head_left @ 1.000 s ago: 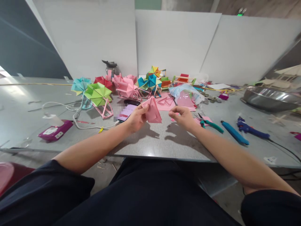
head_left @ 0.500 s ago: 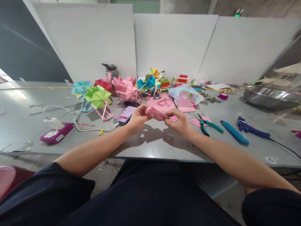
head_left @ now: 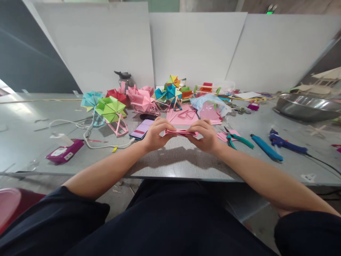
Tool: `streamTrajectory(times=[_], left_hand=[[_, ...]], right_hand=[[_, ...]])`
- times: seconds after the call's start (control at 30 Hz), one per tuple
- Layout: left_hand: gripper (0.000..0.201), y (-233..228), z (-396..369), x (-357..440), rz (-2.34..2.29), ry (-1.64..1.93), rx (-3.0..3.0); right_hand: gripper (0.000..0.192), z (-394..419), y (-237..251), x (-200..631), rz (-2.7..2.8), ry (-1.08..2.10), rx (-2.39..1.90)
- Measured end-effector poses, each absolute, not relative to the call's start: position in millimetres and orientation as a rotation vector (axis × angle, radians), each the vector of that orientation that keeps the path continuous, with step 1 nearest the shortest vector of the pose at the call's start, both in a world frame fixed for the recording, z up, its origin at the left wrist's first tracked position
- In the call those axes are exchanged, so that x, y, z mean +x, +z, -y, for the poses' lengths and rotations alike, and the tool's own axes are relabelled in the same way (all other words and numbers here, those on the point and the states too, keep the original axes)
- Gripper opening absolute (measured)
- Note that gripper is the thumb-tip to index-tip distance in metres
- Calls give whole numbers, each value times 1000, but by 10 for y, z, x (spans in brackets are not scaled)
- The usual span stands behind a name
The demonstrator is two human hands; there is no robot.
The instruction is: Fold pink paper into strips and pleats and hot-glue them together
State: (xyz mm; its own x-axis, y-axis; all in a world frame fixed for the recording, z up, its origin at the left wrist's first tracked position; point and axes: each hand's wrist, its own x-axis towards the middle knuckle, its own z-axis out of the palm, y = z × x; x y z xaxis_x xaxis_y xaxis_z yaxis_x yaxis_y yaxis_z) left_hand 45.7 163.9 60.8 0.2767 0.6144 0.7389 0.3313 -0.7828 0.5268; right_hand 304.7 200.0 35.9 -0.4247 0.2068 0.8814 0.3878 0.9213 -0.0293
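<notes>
A thin stack of folded pink paper [head_left: 181,132] is held level above the table's front part, seen nearly edge-on. My left hand [head_left: 159,134] pinches its left end between thumb and fingers. On the other end, my right hand [head_left: 204,136] grips the same way. Beyond the hands lie pink paper sheets [head_left: 174,117] with a pink triangular frame [head_left: 187,114] on top. A phone [head_left: 142,128] with a lit screen rests beside my left hand. To the right of my right hand, teal-handled pliers [head_left: 238,139] lie partly over small pink paper pieces [head_left: 222,136].
Several folded-paper wheels on stands, among them a green one [head_left: 110,109] and a pink one [head_left: 142,99], stand at the back left. A plastic bag [head_left: 211,106] sits behind. On the right are a blue tool [head_left: 266,147], a glue gun [head_left: 287,144] and a metal basin [head_left: 306,106]. A purple power strip [head_left: 65,151] lies left.
The pink paper stack has turned from tilted to level, edge toward me. Both hands have shifted to matching grips at its two ends.
</notes>
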Motion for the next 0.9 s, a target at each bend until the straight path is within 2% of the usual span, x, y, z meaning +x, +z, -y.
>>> streamTrajectory(times=[0.2, 0.47, 0.77, 0.8, 0.9], left_hand=[[34, 541, -1604, 531, -862, 1399, 2341], [22, 506, -1549, 594, -905, 1413, 2303], [24, 532, -1505, 608, -918, 1492, 2223], [26, 538, -1498, 607, -933, 1522, 2181], [31, 560, -1487, 594, -997, 1638, 2038]], right_hand=[[20, -1990, 318, 3030, 2091, -271, -430], [24, -1950, 319, 3016, 2141, -247, -473], [17, -1956, 325, 3051, 2085, -139, -429], [22, -1951, 338, 3066, 2092, -99, -417], [64, -1956, 367, 3104, 2104, 26, -423]])
